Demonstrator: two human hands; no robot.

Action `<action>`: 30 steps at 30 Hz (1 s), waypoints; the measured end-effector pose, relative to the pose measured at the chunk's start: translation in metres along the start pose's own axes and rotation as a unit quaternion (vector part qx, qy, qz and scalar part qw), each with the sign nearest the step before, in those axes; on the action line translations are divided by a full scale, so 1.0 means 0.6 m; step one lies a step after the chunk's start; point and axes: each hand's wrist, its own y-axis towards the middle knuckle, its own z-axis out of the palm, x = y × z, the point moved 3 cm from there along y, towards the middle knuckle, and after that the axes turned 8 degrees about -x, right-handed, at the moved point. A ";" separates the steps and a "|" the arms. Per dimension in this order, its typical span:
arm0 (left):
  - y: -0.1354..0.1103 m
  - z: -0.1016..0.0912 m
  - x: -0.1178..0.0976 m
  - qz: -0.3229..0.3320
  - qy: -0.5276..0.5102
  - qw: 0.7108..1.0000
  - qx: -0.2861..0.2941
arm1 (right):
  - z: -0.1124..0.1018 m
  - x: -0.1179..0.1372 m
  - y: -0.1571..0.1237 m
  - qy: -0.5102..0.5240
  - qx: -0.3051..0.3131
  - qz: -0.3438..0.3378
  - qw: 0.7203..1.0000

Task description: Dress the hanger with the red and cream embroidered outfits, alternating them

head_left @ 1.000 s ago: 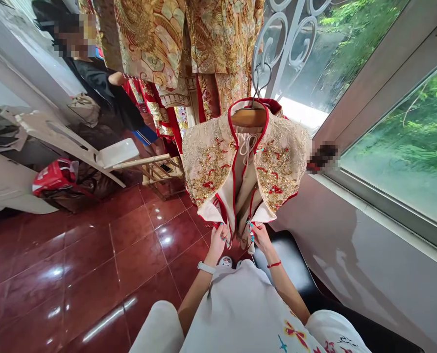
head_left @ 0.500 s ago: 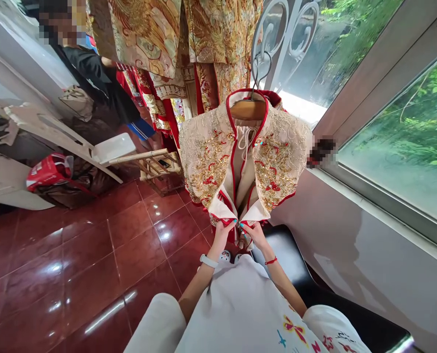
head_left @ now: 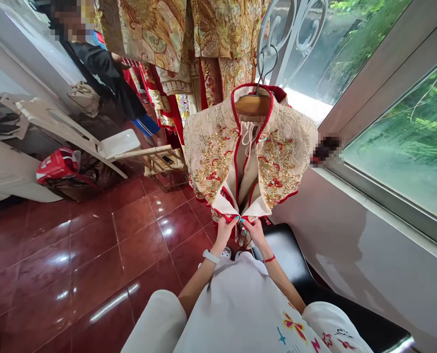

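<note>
A cream jacket (head_left: pixel 211 152) with gold and red embroidery and red piping hangs open on a wooden hanger (head_left: pixel 253 104) hooked to a white window grille (head_left: pixel 295 29). My left hand (head_left: pixel 226 229) pinches the bottom corner of the jacket's left front panel. My right hand (head_left: pixel 253 229) pinches the bottom corner of the right front panel. The two corners are held close together, almost touching, just above my lap.
More gold and red garments (head_left: pixel 174 34) hang behind the jacket. A person in a black top (head_left: pixel 104 78) stands at the back left. A white plastic chair (head_left: pixel 93 142), a red bag (head_left: pixel 57 166) and a wooden stool (head_left: pixel 159 159) stand on red floor tiles. A black seat (head_left: pixel 295 264) is at my right.
My two hands have drawn the jacket's lower front corners together; a second ago they were held apart.
</note>
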 end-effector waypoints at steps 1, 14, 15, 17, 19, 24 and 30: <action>0.002 -0.001 0.003 0.004 0.010 1.000 -0.002 | 0.002 -0.004 -0.001 0.008 -0.011 0.004 1.000; 0.007 -0.017 0.021 0.042 0.063 0.996 -0.036 | 0.009 -0.029 -0.003 0.042 -0.055 0.035 0.997; 0.009 -0.017 0.021 0.040 0.064 0.997 -0.027 | 0.010 -0.031 -0.004 0.048 -0.057 0.041 0.996; 0.012 -0.017 0.024 0.033 0.067 0.997 -0.009 | 0.013 -0.037 -0.006 0.063 -0.062 0.052 0.995; 0.012 -0.017 0.031 0.023 0.073 0.997 0.006 | 0.016 -0.041 -0.006 0.074 -0.065 0.063 0.993; 0.018 -0.018 0.049 0.000 0.059 0.998 0.016 | 0.012 -0.045 0.003 0.091 -0.061 0.087 0.990; 0.031 -0.006 0.064 -0.025 0.013 0.999 0.027 | 0.009 -0.044 0.014 0.087 -0.054 0.101 0.990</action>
